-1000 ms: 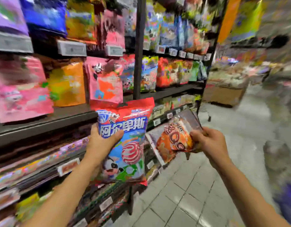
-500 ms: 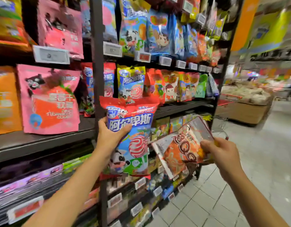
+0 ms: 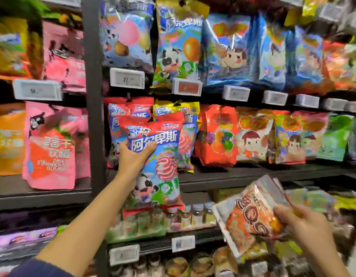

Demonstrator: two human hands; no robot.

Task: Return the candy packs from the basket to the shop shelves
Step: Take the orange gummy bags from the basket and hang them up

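Since 0.5 s ago we've swung in closer to the shelving, & the red-topped lollipop pack (image 3: 155, 156) has gone from mid-air in front of the upright post to right up against its matching stock in the centre of the frame. Our left hand (image 3: 133, 156) grips it by the left edge, thumb across the front & fingers behind, so the printed face stays toward us & the bag hangs upright, ready to slot in facing out. It overlaps the same red packs (image 3: 131, 110) standing on the middle shelf (image 3: 253, 172), just right of the post (image 3: 94, 96); we judge that's the home slot, picked by matching the artwork. Pack isn't resting on the shelf yet; its bottom hangs below the shelf lip.

Our right hand (image 3: 301, 226), lower right of the frame, holds the orange pack (image 3: 251, 216) by its right edge, tilted & parked low, prob. just waiting its turn while the left does the placing. No basket visible in this view.

Next we'd likely lift the bag slightly & push it back onto the shelf in front of the row.
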